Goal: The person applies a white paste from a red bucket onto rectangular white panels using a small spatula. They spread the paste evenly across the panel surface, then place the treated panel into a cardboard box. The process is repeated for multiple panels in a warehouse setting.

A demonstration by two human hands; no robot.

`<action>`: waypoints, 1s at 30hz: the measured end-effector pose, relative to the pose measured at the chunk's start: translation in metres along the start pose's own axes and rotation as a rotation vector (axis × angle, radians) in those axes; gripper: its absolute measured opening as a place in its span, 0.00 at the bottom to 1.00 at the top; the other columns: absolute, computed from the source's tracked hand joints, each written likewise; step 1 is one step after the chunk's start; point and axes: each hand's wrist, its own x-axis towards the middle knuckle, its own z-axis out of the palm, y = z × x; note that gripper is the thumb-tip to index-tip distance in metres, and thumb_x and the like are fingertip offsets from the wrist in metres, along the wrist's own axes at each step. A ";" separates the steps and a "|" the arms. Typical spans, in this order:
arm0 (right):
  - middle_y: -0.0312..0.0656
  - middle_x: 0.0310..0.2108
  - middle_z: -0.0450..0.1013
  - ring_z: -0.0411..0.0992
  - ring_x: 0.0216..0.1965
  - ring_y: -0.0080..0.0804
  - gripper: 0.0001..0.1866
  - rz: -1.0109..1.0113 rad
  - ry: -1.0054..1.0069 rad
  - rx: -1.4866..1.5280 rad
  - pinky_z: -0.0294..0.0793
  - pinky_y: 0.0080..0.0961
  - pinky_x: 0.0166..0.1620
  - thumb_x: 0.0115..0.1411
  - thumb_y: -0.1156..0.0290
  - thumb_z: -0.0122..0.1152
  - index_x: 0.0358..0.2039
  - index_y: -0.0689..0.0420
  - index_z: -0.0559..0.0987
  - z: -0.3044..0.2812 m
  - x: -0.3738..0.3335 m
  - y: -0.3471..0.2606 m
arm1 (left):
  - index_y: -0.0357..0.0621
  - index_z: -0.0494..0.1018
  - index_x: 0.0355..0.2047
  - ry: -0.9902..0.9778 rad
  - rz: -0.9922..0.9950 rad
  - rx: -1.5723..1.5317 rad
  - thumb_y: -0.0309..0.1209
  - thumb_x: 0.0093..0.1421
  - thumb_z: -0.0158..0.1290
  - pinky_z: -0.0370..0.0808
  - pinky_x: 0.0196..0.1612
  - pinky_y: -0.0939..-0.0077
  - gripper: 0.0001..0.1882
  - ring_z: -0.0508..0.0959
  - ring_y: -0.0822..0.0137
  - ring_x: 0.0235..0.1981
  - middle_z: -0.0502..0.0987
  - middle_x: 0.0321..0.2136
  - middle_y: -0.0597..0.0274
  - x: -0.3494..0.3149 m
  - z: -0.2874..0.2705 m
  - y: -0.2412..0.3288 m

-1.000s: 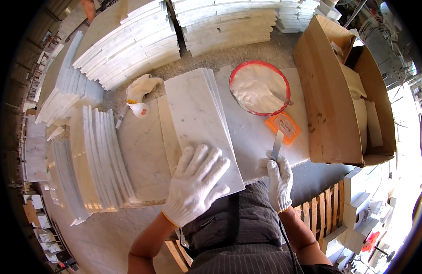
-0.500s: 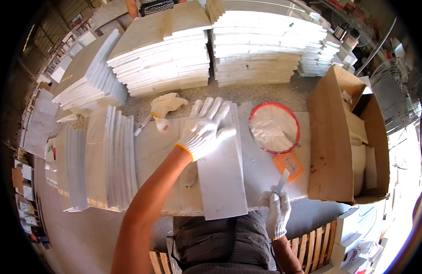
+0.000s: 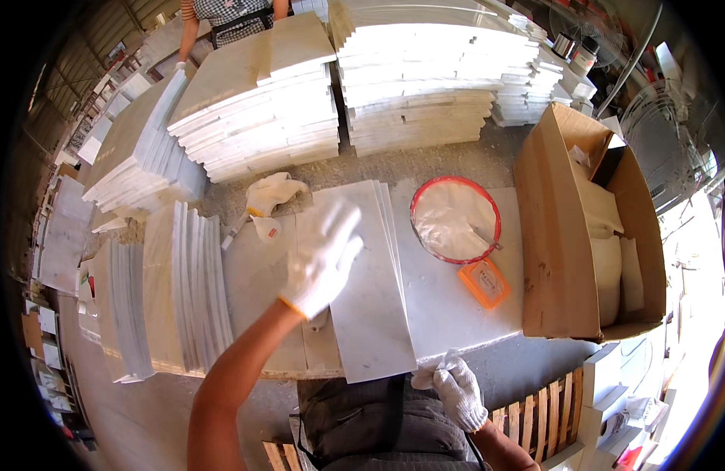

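Observation:
Over the left edge of a small stack of thin grey-white stone tiles [image 3: 370, 314], my left hand [image 3: 319, 263] hovers in a white knit glove with a yellow cuff. Motion blurs its fingers, but they look stretched out, thumb apart, holding nothing. Whether it touches the top tile I cannot tell. My right hand [image 3: 461, 396], gloved too, is at the table's front edge, closed round a small putty knife [image 3: 452, 359] whose blade barely shows. Beyond it sit an orange plastic box [image 3: 483, 283] and a red-rimmed round tub of whitish paste [image 3: 454, 220].
Tall stacks of stone slabs [image 3: 413, 86] line the back. Upright slabs [image 3: 178, 290] stand at the left. A cloth glove [image 3: 274, 192] and a small white bottle [image 3: 266, 228] lie behind my left hand. An open cardboard box [image 3: 559, 235] stands right. Another person [image 3: 237, 20] is behind the stacks.
My left hand has moved left and nearer, off the tiles' middle. My right hand has drawn the putty knife down towards me. The tiles now look slightly fanned. More of the other person shows.

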 end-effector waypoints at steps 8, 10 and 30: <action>0.45 0.48 0.75 0.75 0.50 0.39 0.08 -0.028 0.001 -0.016 0.75 0.38 0.55 0.69 0.75 0.52 0.44 0.62 0.75 0.016 -0.015 -0.003 | 0.43 0.73 0.50 0.126 0.085 0.009 0.31 0.64 0.52 0.73 0.54 0.58 0.14 0.76 0.50 0.51 0.78 0.48 0.53 0.031 0.021 -0.070; 0.46 0.48 0.74 0.74 0.51 0.37 0.08 -0.036 0.003 0.082 0.74 0.36 0.56 0.69 0.74 0.51 0.44 0.62 0.76 0.022 -0.018 -0.005 | 0.43 0.74 0.49 0.115 0.065 0.013 0.31 0.64 0.53 0.73 0.53 0.57 0.13 0.76 0.49 0.49 0.78 0.47 0.52 0.033 0.020 -0.067; 0.33 0.46 0.71 0.69 0.46 0.24 0.17 -0.183 0.273 0.076 0.66 0.25 0.55 0.72 0.69 0.48 0.57 0.61 0.72 0.002 0.054 -0.047 | 0.38 0.71 0.54 0.015 -0.657 -0.123 0.37 0.66 0.54 0.72 0.54 0.62 0.21 0.77 0.55 0.50 0.76 0.50 0.49 -0.098 -0.056 -0.003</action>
